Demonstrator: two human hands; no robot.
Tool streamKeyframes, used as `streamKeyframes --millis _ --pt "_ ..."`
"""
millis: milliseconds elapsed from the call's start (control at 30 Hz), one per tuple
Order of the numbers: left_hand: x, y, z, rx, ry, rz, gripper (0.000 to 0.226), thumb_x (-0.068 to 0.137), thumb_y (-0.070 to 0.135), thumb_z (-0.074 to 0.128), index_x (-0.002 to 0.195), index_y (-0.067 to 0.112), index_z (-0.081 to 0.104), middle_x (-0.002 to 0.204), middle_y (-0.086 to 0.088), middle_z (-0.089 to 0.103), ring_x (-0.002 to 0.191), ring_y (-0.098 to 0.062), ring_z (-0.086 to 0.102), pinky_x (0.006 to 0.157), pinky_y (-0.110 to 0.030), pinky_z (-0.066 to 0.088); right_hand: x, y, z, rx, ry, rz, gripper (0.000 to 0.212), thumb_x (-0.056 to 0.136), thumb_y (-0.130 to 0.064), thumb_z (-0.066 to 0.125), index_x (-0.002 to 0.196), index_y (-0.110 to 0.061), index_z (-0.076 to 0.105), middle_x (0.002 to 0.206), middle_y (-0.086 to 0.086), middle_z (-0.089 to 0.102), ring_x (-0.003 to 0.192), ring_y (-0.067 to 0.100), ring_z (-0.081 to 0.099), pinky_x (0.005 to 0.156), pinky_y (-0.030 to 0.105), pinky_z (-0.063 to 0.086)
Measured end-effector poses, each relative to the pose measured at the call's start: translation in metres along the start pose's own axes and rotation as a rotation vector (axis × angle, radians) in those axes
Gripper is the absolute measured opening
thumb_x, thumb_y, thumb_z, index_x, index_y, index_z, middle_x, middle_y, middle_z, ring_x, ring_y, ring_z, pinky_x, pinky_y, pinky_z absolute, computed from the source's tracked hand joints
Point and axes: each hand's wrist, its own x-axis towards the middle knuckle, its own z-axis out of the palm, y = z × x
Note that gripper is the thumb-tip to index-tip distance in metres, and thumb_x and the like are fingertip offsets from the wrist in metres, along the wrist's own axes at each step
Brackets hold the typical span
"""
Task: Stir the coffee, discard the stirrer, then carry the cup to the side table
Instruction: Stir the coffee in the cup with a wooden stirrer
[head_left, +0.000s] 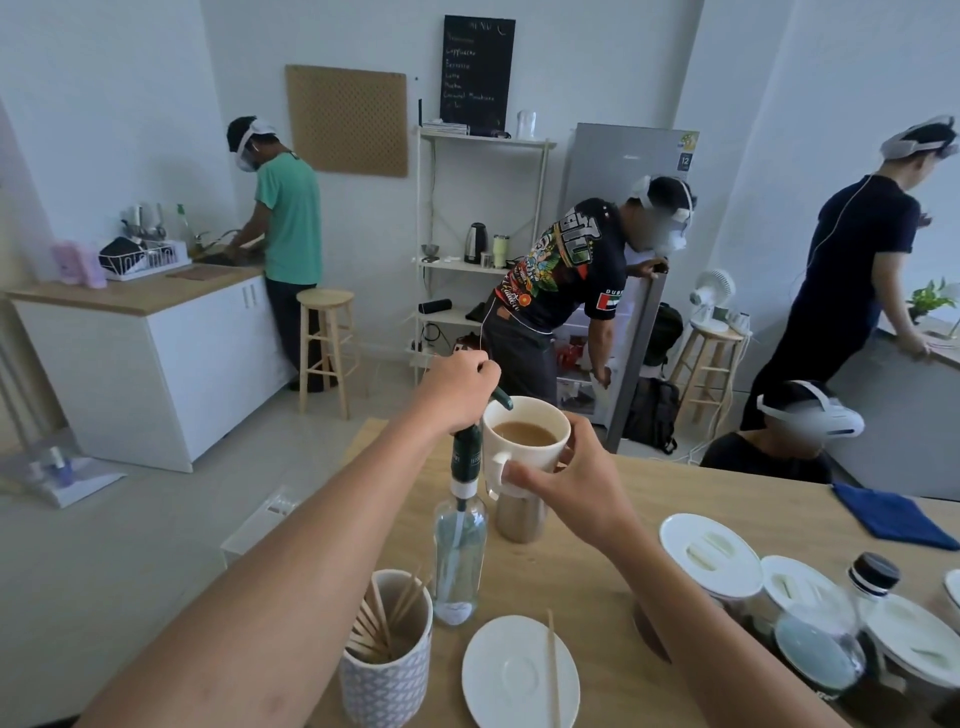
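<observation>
Head view. The left hand (460, 382) covers the head of the dark green pump (467, 457), so we see only the spout tip, which sits at the rim of the white ceramic cup (519, 462). The fingers of the right hand (566, 473) cover the cup's handle and base. We cannot tell whether the cup rests on the brushed steel tumbler (519, 525) directly beneath it or hangs just above. The tumbler's top is hidden. At the right edge, the white-lidded jars (704, 551) are blurred and partly cut off.

The cup stands upright at the far part of the light wooden desk (597, 577), beside the clear glass bottle (460, 556) that carries the pump. It is filled close to the rim with pale brown, milky coffee.

Left grip: curled around the pump head. Right grip: wrapped around the cup at its handle side.

Nearer us, a thin wooden stirrer (553, 670) lies across the white round saucer (498, 680). The grey patterned holder (387, 686) beside it carries more wooden sticks.
</observation>
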Motion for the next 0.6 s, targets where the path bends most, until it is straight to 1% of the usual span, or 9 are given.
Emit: streamKeyframes --millis 67,133,200,300,433,600 --pt "0.0014 -0.002 0.0014 -0.001 0.004 0.018 0.032 0.099 0.024 0.034 0.075 0.008 0.049 0.091 -0.021 0.069 0.069 -0.028 0.059 0.054 -0.03 0.042 -0.0002 -0.0004 0.001 0.001 -0.006 0.0 0.073 0.067 -0.027 0.087 0.127 -0.022 0.047 0.104 -0.019 0.061 0.093 -0.003 0.061 0.072 0.014 0.05" --pt "0.0031 -0.004 0.0027 -0.016 0.013 0.032 0.033 0.098 0.023 0.034 0.07 0.01 0.044 0.089 -0.023 0.068 0.079 -0.034 0.064 0.052 -0.03 0.038 -0.0003 -0.0004 0.0022 0.007 -0.013 0.002 0.071 0.068 -0.026 0.087 0.127 -0.023 0.047 0.104 -0.02 0.061 0.091 -0.006 0.06 0.07 0.012 0.049" --pt "0.0035 -0.0048 0.0034 -0.014 0.016 0.043 0.033 0.098 0.022 0.034 0.069 0.01 0.043 0.088 -0.023 0.068 0.085 -0.037 0.066 0.053 -0.031 0.037 -0.0004 0.0002 0.0032 0.0 -0.015 0.0 0.073 0.068 -0.028 0.088 0.128 -0.023 0.047 0.104 -0.02 0.061 0.091 -0.006 0.06 0.071 0.012 0.049" --pt "0.0041 -0.0049 0.0038 0.002 0.016 0.05 0.032 0.099 0.022 0.033 0.073 0.008 0.046 0.09 -0.022 0.07 0.085 -0.037 0.065 0.054 -0.032 0.038 -0.0006 0.0025 0.0041 -0.007 -0.017 0.0 0.076 0.066 -0.03 0.088 0.13 -0.021 0.046 0.105 -0.02 0.061 0.094 -0.004 0.061 0.076 0.017 0.051" --pt "0.006 -0.0068 0.0063 0.02 0.022 0.063 0.033 0.1 0.022 0.032 0.075 0.007 0.047 0.09 -0.022 0.069 0.086 -0.035 0.065 0.054 -0.033 0.036 -0.0009 0.0042 0.0048 0.004 -0.019 0.001 0.078 0.065 -0.031 0.088 0.13 -0.02 0.046 0.107 -0.019 0.061 0.097 -0.002 0.061 0.082 0.021 0.053" --pt "0.0068 -0.0078 0.0088 0.03 0.041 0.067 0.036 0.102 0.024 0.031 0.077 0.006 0.05 0.089 -0.021 0.069 0.087 -0.034 0.066 0.059 -0.034 0.041 -0.0015 0.0069 0.005 -0.001 -0.011 -0.001 0.078 0.066 -0.032 0.088 0.13 -0.022 0.046 0.107 -0.018 0.061 0.097 -0.001 0.061 0.079 0.02 0.053"
